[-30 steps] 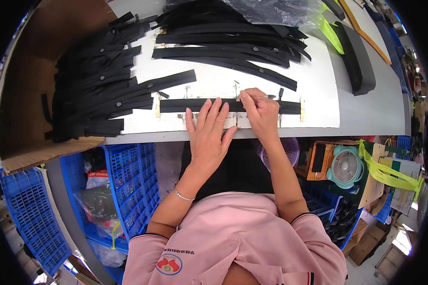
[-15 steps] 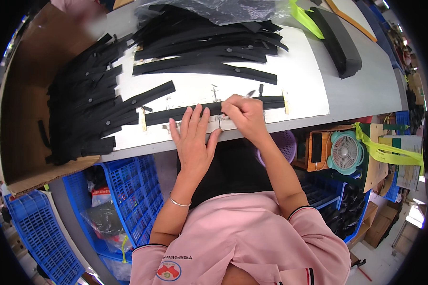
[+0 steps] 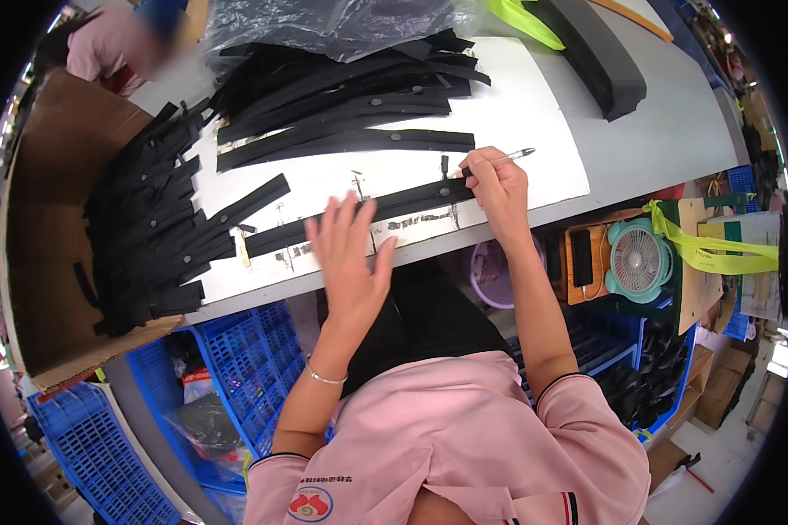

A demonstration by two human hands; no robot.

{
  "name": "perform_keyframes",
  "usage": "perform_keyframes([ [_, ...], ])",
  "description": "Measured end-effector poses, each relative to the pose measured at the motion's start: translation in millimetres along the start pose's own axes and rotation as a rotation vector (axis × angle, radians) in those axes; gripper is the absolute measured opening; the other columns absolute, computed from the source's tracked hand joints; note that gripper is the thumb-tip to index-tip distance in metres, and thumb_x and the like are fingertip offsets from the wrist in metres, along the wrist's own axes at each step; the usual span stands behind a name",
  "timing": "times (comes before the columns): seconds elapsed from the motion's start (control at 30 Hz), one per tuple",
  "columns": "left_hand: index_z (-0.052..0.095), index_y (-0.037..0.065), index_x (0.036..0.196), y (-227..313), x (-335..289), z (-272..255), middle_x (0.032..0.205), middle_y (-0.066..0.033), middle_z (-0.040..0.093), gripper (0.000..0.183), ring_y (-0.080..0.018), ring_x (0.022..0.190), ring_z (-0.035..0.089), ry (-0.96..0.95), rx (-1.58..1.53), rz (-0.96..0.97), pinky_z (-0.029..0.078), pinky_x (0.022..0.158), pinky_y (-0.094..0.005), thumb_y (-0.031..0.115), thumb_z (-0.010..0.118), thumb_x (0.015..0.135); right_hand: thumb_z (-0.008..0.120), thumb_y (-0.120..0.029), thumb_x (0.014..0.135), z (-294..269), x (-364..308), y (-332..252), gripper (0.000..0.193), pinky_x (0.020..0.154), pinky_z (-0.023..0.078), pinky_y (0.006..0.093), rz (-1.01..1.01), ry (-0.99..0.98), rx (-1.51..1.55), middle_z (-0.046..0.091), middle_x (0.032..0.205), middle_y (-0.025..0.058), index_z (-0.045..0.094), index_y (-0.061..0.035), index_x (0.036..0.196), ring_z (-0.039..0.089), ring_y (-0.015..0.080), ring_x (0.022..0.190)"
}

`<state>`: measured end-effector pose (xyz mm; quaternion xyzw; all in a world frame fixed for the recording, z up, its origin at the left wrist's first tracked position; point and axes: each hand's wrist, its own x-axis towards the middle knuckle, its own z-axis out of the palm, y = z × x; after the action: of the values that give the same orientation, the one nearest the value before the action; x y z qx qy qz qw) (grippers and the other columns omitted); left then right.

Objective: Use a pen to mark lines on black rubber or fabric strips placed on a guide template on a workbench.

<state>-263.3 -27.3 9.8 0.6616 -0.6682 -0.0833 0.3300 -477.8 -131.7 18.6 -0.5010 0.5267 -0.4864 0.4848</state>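
A long black fabric strip (image 3: 411, 200) with a small grey spot lies slantwise along the near part of a white board (image 3: 534, 114) that bears black marks. Over the strip's left half is my left hand (image 3: 352, 267), its fingers spread and slightly blurred; whether it touches the fabric I cannot tell. My right hand (image 3: 502, 197) is closed around a pen (image 3: 515, 157), whose one end points out to the right. The fingertips of that hand are at the strip's right end. A small black tab (image 3: 445, 166) stands just beyond the strip.
More black strips (image 3: 341, 109) lie farther back under clear plastic (image 3: 341, 26). Others are heaped at the left beside a cardboard box (image 3: 52, 219). A black padded piece (image 3: 595, 66) rests at the far right. Below the table edge are blue crates (image 3: 263, 376) and a teal fan (image 3: 637, 261).
My right hand has moved right along the strip to its end, the pen now turned outward. My left hand has lifted or shifted slightly. The view has also shifted, and another person shows at top left.
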Motion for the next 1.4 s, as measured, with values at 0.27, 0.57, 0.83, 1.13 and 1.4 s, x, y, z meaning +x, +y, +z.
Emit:
perform_keyframes([
  [0.27,0.059,0.006,0.141,38.3,56.5,51.2,0.140,-0.0152,0.062,0.050,-0.0337,0.148,0.042,-0.258,-0.354,0.253,0.015,0.127,-0.0560,0.016,0.072,0.094,0.062,-0.018,0.103,-9.1,-0.2,4.1,0.022,0.059,0.041,0.0198,0.069,0.026,0.262,0.068,0.081,0.0012,0.072,-0.0029,0.091,0.054,0.0037,0.068],
  [0.57,0.068,0.009,0.120,30.0,49.6,44.4,0.119,-0.0067,0.066,0.038,-0.0305,0.131,0.054,-0.033,-0.212,0.189,0.016,0.123,-0.0601,0.019,0.081,0.085,0.064,-0.014,0.101,0.5,-0.6,14.7,0.020,0.062,0.045,0.0216,-0.077,0.002,0.056,0.070,0.079,0.0022,0.072,0.0031,0.094,0.057,0.0050,0.069],
  [0.83,0.074,0.008,0.101,35.3,52.1,55.4,0.110,-0.0036,0.065,0.018,-0.0245,0.112,0.059,-0.020,-0.191,0.197,0.025,0.119,-0.0575,0.015,0.079,0.086,0.065,-0.011,0.102,3.4,-0.6,23.1,0.019,0.064,0.048,0.0226,-0.173,-0.052,-0.160,0.067,0.082,0.0014,0.071,0.0053,0.096,0.058,0.0055,0.073],
  [1.13,0.075,0.008,0.099,35.3,51.3,59.3,0.112,-0.0034,0.065,0.015,-0.0246,0.114,0.058,0.012,-0.161,0.183,0.025,0.119,-0.0569,0.015,0.077,0.086,0.069,-0.018,0.098,7.5,1.5,24.9,0.019,0.057,0.049,0.0303,-0.290,0.000,-0.269,0.070,0.074,0.0095,0.074,0.0000,0.093,0.065,0.0196,0.060],
  [1.4,0.076,0.009,0.097,33.9,49.5,61.8,0.111,-0.0032,0.065,0.015,-0.0242,0.114,0.059,0.036,-0.158,0.181,0.026,0.120,-0.0553,0.014,0.079,0.084,0.069,-0.019,0.097,9.3,-1.2,23.4,0.024,0.056,0.047,0.0293,-0.341,0.039,-0.268,0.069,0.070,0.0087,0.073,0.0002,0.085,0.062,0.0169,0.057],
])
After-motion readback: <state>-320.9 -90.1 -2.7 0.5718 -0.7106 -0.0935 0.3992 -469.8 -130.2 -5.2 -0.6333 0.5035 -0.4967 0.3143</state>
